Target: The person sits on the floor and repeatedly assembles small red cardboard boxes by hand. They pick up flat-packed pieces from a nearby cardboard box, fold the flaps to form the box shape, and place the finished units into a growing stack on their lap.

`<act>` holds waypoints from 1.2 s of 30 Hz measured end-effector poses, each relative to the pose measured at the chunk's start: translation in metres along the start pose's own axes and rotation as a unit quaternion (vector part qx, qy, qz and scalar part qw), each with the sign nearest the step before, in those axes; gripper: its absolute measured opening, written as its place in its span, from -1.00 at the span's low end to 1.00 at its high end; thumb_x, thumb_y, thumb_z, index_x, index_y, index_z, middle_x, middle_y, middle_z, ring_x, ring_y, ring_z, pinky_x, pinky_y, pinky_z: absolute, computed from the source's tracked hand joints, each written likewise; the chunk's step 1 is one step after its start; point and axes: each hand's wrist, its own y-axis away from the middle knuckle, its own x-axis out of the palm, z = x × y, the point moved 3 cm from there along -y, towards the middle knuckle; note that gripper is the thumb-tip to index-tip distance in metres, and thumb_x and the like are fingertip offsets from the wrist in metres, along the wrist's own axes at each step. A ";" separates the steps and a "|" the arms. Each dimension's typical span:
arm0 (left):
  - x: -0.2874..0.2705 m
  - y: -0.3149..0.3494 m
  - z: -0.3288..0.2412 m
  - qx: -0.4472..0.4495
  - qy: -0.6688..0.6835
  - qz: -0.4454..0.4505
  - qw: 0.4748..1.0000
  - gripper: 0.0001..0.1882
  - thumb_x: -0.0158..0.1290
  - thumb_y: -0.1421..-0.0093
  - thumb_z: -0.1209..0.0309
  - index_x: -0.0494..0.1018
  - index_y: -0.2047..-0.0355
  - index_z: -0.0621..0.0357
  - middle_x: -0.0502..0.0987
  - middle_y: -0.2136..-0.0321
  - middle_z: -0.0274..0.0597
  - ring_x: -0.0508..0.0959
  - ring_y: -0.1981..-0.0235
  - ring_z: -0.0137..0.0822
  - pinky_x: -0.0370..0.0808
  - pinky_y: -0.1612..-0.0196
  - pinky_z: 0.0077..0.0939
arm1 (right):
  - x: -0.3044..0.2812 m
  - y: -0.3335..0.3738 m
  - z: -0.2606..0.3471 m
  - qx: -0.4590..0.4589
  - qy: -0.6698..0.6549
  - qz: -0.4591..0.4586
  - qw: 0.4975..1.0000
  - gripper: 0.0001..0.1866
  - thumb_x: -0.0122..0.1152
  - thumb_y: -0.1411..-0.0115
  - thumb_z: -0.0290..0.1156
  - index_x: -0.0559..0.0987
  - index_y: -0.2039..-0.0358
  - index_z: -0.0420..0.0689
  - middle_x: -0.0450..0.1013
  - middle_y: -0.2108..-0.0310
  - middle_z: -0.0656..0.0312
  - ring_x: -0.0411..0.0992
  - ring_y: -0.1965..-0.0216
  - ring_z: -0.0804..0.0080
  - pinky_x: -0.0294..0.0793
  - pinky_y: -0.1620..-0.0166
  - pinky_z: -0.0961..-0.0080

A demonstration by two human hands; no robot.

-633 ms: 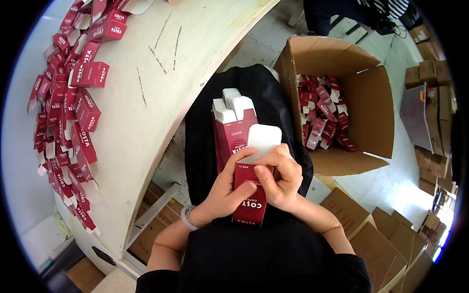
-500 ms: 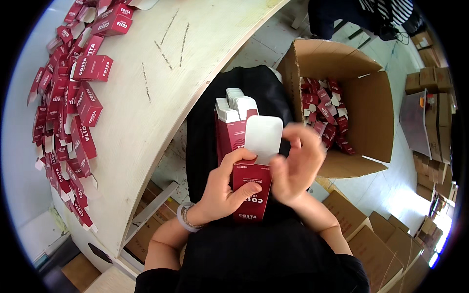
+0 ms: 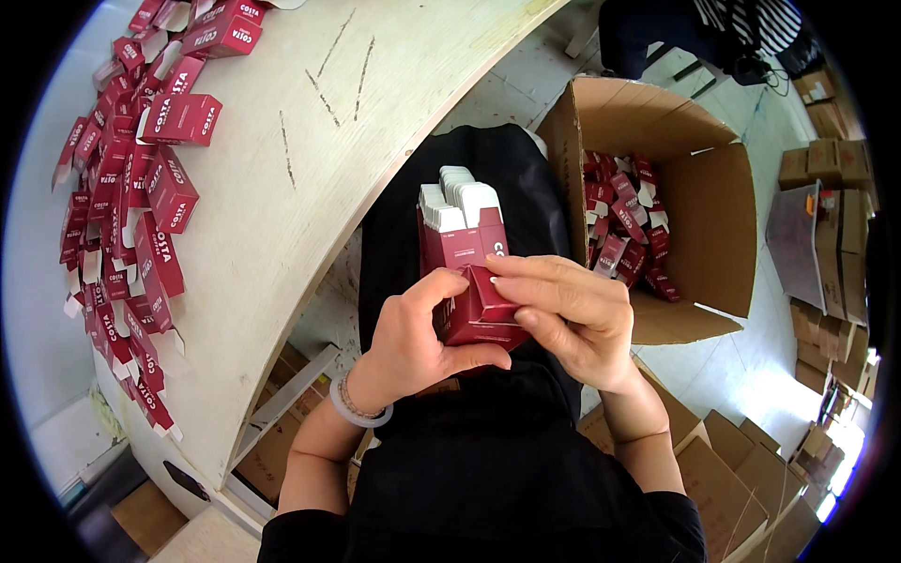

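Note:
A small dark-red folding carton is held between my two hands over my lap, its closed red end tipped up toward me. My left hand grips it from the left, with the thumb along the near side and the index finger at the top edge. From the right, my right hand presses its fingertips and thumb on the end panel. Just beyond them, a stack of flat red cartons with white flaps rests on the black cloth over my lap. My fingers partly hide the held carton.
On the left, a pale curved table bears a long heap of red cartons. A large open cardboard box with more red cartons stands at the right. Brown boxes lie lower right. Another person's dark-clothed legs show at the top.
The carton's raised white flap has folded down out of sight, and its end is now closed and tilted up. My right hand has moved from beside the flap onto the carton.

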 end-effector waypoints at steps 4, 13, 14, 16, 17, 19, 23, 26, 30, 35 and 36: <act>0.006 0.010 0.009 -0.009 0.012 -0.051 0.999 -0.11 0.44 0.22 0.06 0.18 0.07 0.31 0.49 0.30 0.00 0.62 0.41 -0.19 0.56 0.39 -0.46 | -0.002 -0.001 0.001 -0.010 0.054 0.000 0.999 -0.74 0.28 -0.06 -0.54 0.62 0.20 -0.33 0.54 0.12 -0.10 0.53 0.08 0.07 0.51 0.04 0.30; 0.020 0.004 0.001 -0.097 0.032 -0.086 0.991 -0.25 0.47 0.17 0.25 0.19 0.14 0.24 0.48 0.46 -0.11 0.61 0.49 -0.26 0.56 0.43 -0.45 | 0.015 0.008 -0.002 -0.085 0.115 -0.015 0.990 -0.64 0.25 -0.11 -0.42 0.55 0.12 -0.37 0.49 0.03 -0.07 0.42 -0.03 -0.11 0.44 -0.06 0.17; 0.025 0.005 0.002 -0.101 0.017 -0.078 0.992 -0.32 0.43 0.12 0.28 0.19 0.17 0.25 0.47 0.48 -0.10 0.59 0.54 -0.22 0.53 0.49 -0.41 | 0.016 0.011 -0.005 -0.086 0.114 -0.033 0.989 -0.66 0.26 -0.07 -0.47 0.56 0.14 -0.36 0.50 0.04 -0.06 0.43 -0.01 -0.10 0.45 -0.04 0.17; 0.042 0.003 -0.005 -0.149 0.003 -0.062 0.987 -0.37 0.40 0.08 0.29 0.20 0.20 0.25 0.45 0.48 -0.08 0.56 0.58 -0.18 0.48 0.53 -0.38 | 0.011 0.019 -0.017 -0.074 0.094 -0.039 0.992 -0.68 0.28 0.03 -0.58 0.59 0.19 -0.33 0.52 0.08 -0.04 0.46 0.04 -0.05 0.47 -0.01 0.20; 0.050 0.002 -0.005 -0.134 0.031 -0.069 0.988 -0.40 0.38 0.06 0.31 0.20 0.22 0.27 0.45 0.50 -0.08 0.55 0.56 -0.14 0.47 0.50 -0.37 | 0.008 0.019 -0.017 -0.044 0.098 -0.033 0.994 -0.69 0.28 0.09 -0.66 0.61 0.24 -0.32 0.54 0.12 -0.03 0.48 0.09 -0.02 0.50 0.02 0.23; 0.053 -0.004 -0.004 -0.184 0.106 0.025 0.977 -0.38 0.40 0.07 0.29 0.21 0.20 0.25 0.45 0.31 0.01 0.56 0.32 -0.14 0.48 0.31 -0.35 | -0.006 0.025 -0.022 0.014 0.138 -0.027 0.990 -0.80 0.24 0.00 -0.63 0.62 0.29 -0.29 0.56 0.17 0.02 0.50 0.13 0.09 0.51 0.07 0.29; 0.035 -0.004 0.024 -0.132 0.108 -0.006 0.985 -0.51 0.39 0.06 0.33 0.32 0.27 0.24 0.36 0.02 0.07 0.50 0.09 -0.13 0.47 0.02 -0.38 | -0.092 0.029 -0.040 0.122 0.394 -0.186 0.892 -0.89 0.17 -0.13 -0.56 0.61 0.33 -0.26 0.57 0.22 0.08 0.50 0.17 0.11 0.48 0.07 0.25; 0.016 0.014 0.055 -0.210 0.103 -0.140 0.962 -0.72 0.22 -0.08 0.55 0.33 0.30 0.31 0.39 0.03 -0.01 0.52 0.12 -0.31 0.54 0.09 -0.43 | -0.103 0.021 -0.073 0.140 0.705 -0.087 0.690 -0.80 0.19 -0.12 -0.49 0.56 0.22 -0.20 0.51 0.11 0.10 0.42 0.01 0.09 0.33 -0.06 0.15; 0.008 0.025 0.058 -0.237 0.106 -0.149 0.954 -0.82 0.08 -0.18 0.65 0.29 0.28 0.27 0.40 0.04 -0.02 0.52 0.07 -0.30 0.53 0.14 -0.55 | 0.001 -0.005 -0.096 0.016 0.314 -0.025 0.949 -0.75 0.34 0.03 -0.45 0.55 0.30 -0.19 0.49 0.35 0.11 0.45 0.18 0.11 0.37 0.06 0.19; 0.008 0.033 0.051 -0.226 0.161 -0.187 0.942 -0.79 0.07 -0.16 0.68 0.30 0.25 0.23 0.42 0.06 -0.04 0.53 0.11 -0.34 0.51 0.14 -0.60 | 0.051 -0.018 -0.139 0.004 0.335 0.044 0.941 -0.66 0.29 -0.05 -0.07 0.55 0.51 -0.13 0.45 0.45 0.22 0.36 0.27 0.23 0.24 0.19 0.30; 0.006 0.036 0.050 -0.231 0.174 -0.191 0.938 -0.76 0.07 -0.15 0.69 0.29 0.22 0.22 0.41 0.04 -0.04 0.51 0.09 -0.35 0.50 0.14 -0.59 | 0.053 -0.016 -0.139 0.020 0.338 0.065 0.939 -0.63 0.29 -0.04 -0.04 0.56 0.54 -0.12 0.44 0.46 0.23 0.35 0.29 0.23 0.21 0.19 0.30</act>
